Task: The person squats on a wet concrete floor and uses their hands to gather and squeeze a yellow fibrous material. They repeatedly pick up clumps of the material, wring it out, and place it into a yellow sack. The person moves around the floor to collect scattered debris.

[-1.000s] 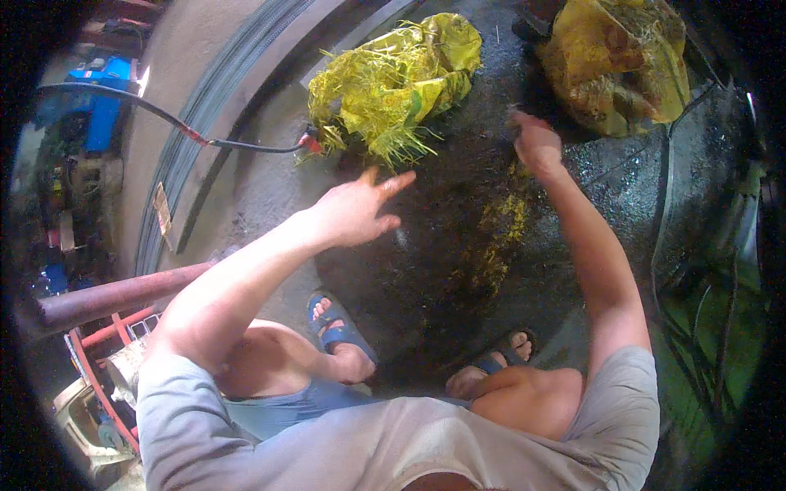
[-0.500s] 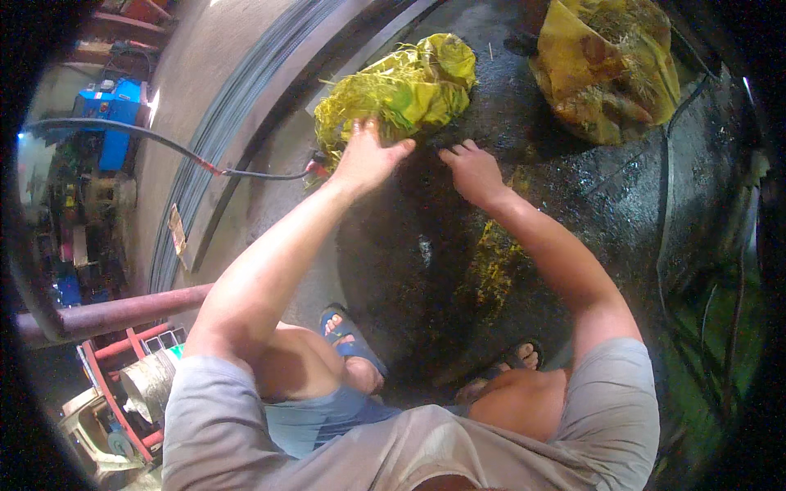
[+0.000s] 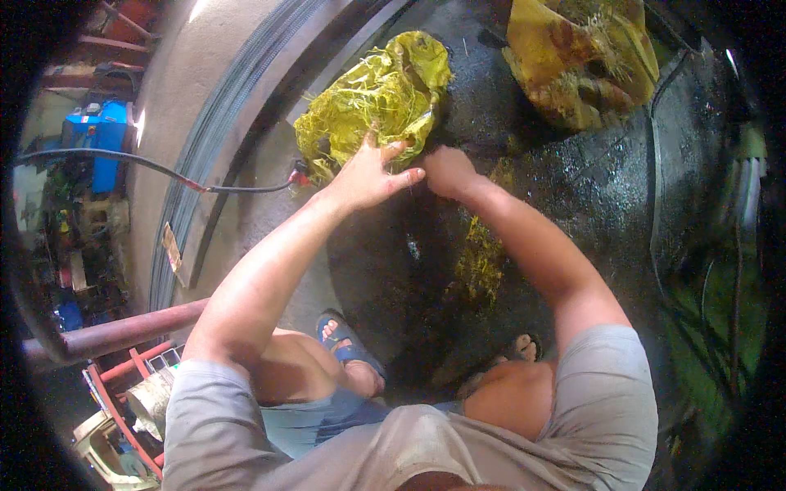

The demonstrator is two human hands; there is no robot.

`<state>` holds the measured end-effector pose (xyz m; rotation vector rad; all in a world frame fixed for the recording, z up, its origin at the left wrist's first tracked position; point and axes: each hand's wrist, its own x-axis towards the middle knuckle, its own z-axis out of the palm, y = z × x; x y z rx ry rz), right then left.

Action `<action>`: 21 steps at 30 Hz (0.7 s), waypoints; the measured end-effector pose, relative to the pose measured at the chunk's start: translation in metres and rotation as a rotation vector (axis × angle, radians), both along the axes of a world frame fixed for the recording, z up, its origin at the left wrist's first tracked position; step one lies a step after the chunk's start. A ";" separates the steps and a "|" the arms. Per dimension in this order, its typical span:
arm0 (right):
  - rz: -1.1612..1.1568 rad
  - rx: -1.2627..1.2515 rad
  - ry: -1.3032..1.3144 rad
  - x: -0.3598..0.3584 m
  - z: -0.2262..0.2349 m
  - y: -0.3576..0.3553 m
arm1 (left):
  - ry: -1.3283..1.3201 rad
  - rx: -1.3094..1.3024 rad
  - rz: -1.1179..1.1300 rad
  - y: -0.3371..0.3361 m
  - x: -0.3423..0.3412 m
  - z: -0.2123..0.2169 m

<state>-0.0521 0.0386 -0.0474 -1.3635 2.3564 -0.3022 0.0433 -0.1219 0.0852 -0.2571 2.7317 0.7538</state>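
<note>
You have one crumpled yellow bundle [image 3: 372, 102] of sack and loose fibres in front of you, lying on the dark wet floor [image 3: 573, 180] at the far middle of the scene, just right of the curved metal rim [image 3: 217, 131]. Its long axis runs from near left to far right, with the frayed, stringy end toward the near left and the smoother folded end pointing far right.

Both of your hands are at its near edge. Your left hand [image 3: 368, 172] lies flat against the bundle with fingers spread apart, fingertips on the yellow material, not closed around anything. Your right hand [image 3: 446, 170] sits just beside it, to the right, curled at the bundle's lower right corner; whether its grip is clamped on the fibres I cannot tell, since the fingers are turned away.

A second yellow sack [image 3: 581, 57], larger and stained brown, lies farther right, well apart from the first. One streak of yellow scraps [image 3: 479, 262] trails on the floor nearer to you, under your right forearm.

Two sandalled feet show near you, the left foot [image 3: 348, 348] in a blue sandal. One black hose [image 3: 164, 172] with a red end runs in from the left, stopping near the bundle. A reddish pipe [image 3: 123, 331] lies at the near left.
</note>
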 end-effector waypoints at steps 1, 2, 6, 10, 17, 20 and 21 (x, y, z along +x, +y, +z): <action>-0.026 -0.065 0.028 -0.008 0.003 0.005 | -0.051 0.041 0.037 0.000 -0.002 -0.001; -0.050 -0.131 0.056 -0.015 0.007 0.010 | 0.002 -0.020 0.010 0.000 -0.003 -0.007; -0.351 -0.229 0.110 -0.056 -0.002 0.050 | -0.086 0.007 0.136 -0.011 -0.016 0.002; -0.702 -0.172 0.287 -0.112 -0.035 0.099 | 0.108 0.121 0.508 -0.026 -0.022 0.018; -0.750 -0.002 0.115 -0.110 -0.028 0.100 | 0.825 0.375 0.819 -0.087 -0.036 0.036; -0.825 -0.066 0.104 -0.112 -0.031 0.093 | 0.851 0.394 0.845 -0.089 -0.041 0.048; -0.849 -0.090 0.108 -0.112 -0.032 0.089 | 0.831 0.383 0.853 -0.089 -0.039 0.047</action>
